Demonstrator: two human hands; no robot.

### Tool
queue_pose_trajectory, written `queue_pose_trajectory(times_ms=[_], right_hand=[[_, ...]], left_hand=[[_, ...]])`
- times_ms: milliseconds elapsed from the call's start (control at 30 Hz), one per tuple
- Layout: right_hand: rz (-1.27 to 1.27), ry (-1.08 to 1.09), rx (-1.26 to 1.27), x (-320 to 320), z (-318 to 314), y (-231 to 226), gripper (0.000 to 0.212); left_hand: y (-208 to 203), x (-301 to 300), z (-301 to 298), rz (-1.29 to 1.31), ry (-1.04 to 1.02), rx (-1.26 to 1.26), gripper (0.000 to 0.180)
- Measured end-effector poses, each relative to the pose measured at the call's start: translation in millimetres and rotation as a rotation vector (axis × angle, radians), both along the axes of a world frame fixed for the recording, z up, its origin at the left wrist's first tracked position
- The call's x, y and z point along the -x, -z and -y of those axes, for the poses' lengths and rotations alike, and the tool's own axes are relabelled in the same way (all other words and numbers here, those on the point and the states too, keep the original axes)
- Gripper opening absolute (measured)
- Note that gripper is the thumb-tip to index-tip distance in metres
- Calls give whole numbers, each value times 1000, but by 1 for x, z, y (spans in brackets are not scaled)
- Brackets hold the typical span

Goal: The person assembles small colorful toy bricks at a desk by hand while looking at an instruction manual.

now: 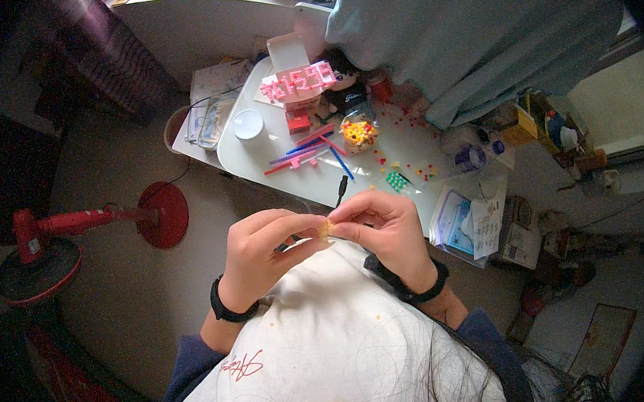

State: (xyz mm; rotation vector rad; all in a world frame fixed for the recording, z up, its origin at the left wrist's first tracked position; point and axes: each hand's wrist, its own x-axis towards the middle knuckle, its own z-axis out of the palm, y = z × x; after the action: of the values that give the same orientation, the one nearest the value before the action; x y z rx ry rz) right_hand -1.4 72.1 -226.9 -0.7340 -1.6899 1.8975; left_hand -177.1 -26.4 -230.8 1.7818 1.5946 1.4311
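My left hand (264, 240) and my right hand (388, 224) meet in front of my chest, short of the table's near edge. Thumbs and fingertips of both pinch a small yellowish piece (325, 230) that looks made of beads; much of it is hidden by the fingers. Just beyond the right fingers, a black cable end (342, 188) sticks up. On the white table (241, 153) past the hands are a small green beaded piece (397, 181), a clear bag of yellow and red beads (360, 133) and several coloured strips (303, 154).
A white round tub (248, 123), a red box (298, 120) and a pink beaded piece (296, 83) stand farther back. Papers (485, 225) lie at the table's right end. To the left is a red fan (38, 256). A pale blue curtain (468, 27) hangs at the back right.
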Motion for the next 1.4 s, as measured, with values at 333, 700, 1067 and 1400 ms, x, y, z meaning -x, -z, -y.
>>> queue_pose_trajectory(times_ms=[333, 700, 1067, 1400], right_hand=[[49, -106, 134, -3, -7, -1, 25], [170, -277, 248, 0, -15, -3, 23], [193, -291, 269, 5, -20, 13, 22], [117, -217, 299, 5, -18, 19, 20]], left_hand=[[7, 8, 2, -88, 120, 45, 27], [13, 4, 8, -139, 99, 40, 22], [15, 9, 5, -231, 21, -1, 24], [18, 6, -1, -207, 2, 31, 23]])
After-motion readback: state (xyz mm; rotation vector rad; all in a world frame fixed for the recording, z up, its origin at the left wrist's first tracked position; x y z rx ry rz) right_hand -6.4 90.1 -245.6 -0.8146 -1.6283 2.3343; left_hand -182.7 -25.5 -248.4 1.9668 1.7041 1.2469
